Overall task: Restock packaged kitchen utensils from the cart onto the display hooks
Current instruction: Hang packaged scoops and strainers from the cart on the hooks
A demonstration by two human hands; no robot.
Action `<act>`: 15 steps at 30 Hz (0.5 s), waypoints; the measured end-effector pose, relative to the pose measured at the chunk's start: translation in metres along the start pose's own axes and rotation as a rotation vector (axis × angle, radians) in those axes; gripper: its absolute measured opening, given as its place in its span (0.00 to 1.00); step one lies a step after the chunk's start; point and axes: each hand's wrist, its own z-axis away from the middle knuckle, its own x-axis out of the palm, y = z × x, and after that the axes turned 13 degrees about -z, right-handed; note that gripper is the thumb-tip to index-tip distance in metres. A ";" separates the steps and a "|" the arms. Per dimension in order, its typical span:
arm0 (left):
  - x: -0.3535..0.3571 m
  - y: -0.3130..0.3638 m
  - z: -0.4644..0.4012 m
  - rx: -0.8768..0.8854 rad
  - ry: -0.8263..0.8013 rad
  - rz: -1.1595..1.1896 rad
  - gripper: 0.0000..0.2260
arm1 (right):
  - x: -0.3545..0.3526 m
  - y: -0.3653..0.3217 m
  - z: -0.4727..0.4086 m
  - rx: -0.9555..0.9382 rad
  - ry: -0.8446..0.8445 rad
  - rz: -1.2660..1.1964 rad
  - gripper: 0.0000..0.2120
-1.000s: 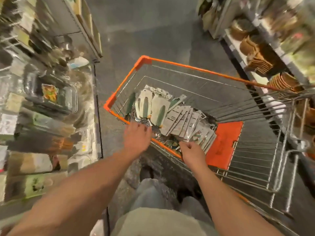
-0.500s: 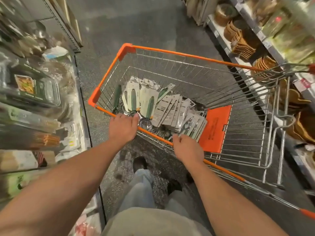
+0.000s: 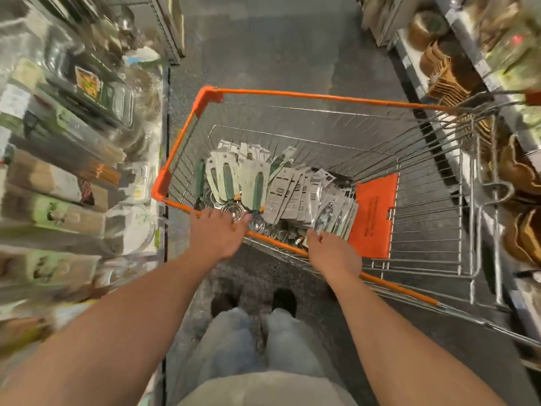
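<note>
The wire cart (image 3: 187, 133) with an orange rim stands in the aisle in front of me. In its basket lie carded scoops with green handles (image 3: 251, 183) on the left and a fanned pile of grey-and-white utensil packs (image 3: 295, 197) on the right. My left hand (image 3: 216, 234) lies over the near rim with its fingers curled round it, just in front of the metal scoop bowls. My right hand (image 3: 333, 253) grips the same rim further right, its knuckles next to the clear-fronted packs (image 3: 333, 218). No pack is in either hand.
A blurred display of packaged kitchenware (image 3: 73, 159) fills the left side, close to the cart's corner. Shelves with wooden and woven goods (image 3: 448, 74) run along the right. The orange child-seat flap (image 3: 374, 215) sits inside the cart. Dark floor (image 3: 287, 48) stretches ahead; my feet are below.
Both hands have kept their places on the near rim. The view has tilted and swung, so the cart now sits more centred and the left display looks closer.
</note>
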 end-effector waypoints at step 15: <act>0.075 0.067 0.207 -0.017 -0.090 0.262 0.34 | 0.031 0.117 0.116 -0.120 0.094 0.249 0.34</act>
